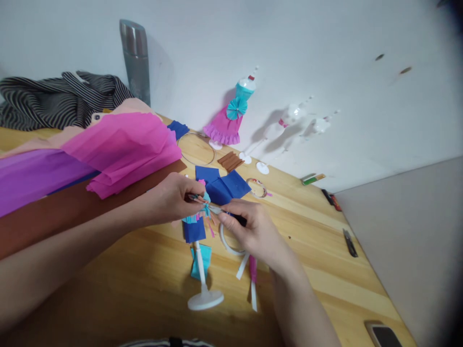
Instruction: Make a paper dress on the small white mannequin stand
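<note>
The left hand (pixel 181 197) had its fingers clamped on a small bunch of turquoise and peach paper strips (pixel 206 210), held above the middle of the worktop (pixel 307 250). The right hand (pixel 249 224) had its fingers closed around a dark-handled tool (pixel 238 219), whose pale tip met the strips; its exact kind could not be told. Just below the hands stood a white stand (pixel 205 300), its round base toward the front edge of the worktop and its upper part, wrapped in dark blue paper, mostly hidden by the left hand. A turquoise paper piece (pixel 206 260) lay behind its stem. A white ring (pixel 227 242) lay partly under the right hand.

Dark blue sheets (pixel 220 187) lay beyond the hands, with folded brown paper (pixel 230 161) nearer the back edge. Along that edge stood a figure in a pink skirt and turquoise bow (pixel 226 123), with two bare white stands to its right. Pink paper (pixel 133 144) was heaped toward the left edge, near a grey flask (pixel 136 62). A cutter (pixel 349 242) lay along the right edge, and a phone (pixel 385 335) near the front right corner.
</note>
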The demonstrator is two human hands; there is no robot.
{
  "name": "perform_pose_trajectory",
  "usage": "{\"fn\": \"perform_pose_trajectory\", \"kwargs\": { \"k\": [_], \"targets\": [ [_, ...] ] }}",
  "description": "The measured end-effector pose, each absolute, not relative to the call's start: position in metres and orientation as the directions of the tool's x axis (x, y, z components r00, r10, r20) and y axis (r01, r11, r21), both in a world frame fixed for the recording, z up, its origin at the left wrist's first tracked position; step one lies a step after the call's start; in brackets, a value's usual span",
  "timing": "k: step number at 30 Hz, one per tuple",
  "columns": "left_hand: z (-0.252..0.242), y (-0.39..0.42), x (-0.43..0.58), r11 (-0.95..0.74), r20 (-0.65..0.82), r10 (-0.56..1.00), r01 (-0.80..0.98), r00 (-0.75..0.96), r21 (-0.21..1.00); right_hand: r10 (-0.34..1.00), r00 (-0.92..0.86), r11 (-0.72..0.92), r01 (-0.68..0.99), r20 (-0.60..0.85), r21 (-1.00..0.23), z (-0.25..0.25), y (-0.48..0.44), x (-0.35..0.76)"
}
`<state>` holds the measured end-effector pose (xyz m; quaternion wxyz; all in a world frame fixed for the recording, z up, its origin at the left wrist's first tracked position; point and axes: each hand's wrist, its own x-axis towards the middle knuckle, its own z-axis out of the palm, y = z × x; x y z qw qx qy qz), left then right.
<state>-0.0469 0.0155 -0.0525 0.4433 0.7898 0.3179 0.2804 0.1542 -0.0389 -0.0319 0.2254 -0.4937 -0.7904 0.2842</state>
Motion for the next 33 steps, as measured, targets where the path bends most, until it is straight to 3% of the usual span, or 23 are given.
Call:
{"fn": "perform_pose_trajectory", "kwargs": {
  "k": [11,21,27,33],
  "targets": [
    [-0.046,0.011,-0.045,-0.532,0.251,0.749,0.330,0.613,0.780,0.943,-0.331,0.185,0.619,-0.040,-0.763,-0.038,-0.036,0.154],
    [-0.049,0.012,-0.045,-0.572,0.279,0.732,0.339,0.621,0.747,0.946,-0.325,0.200,0.601,-0.008,-0.774,-0.039,-0.036,0.153],
    [-0.056,0.017,-0.044,-0.380,0.147,0.782,0.276,0.606,0.883,0.933,-0.354,0.293,0.652,0.061,-0.699,-0.037,-0.038,0.150],
    [-0.065,0.024,-0.042,-0.102,0.060,0.785,0.033,0.616,0.994,0.941,-0.313,0.320,0.702,0.128,-0.637,-0.033,-0.041,0.150]
  ]
}}
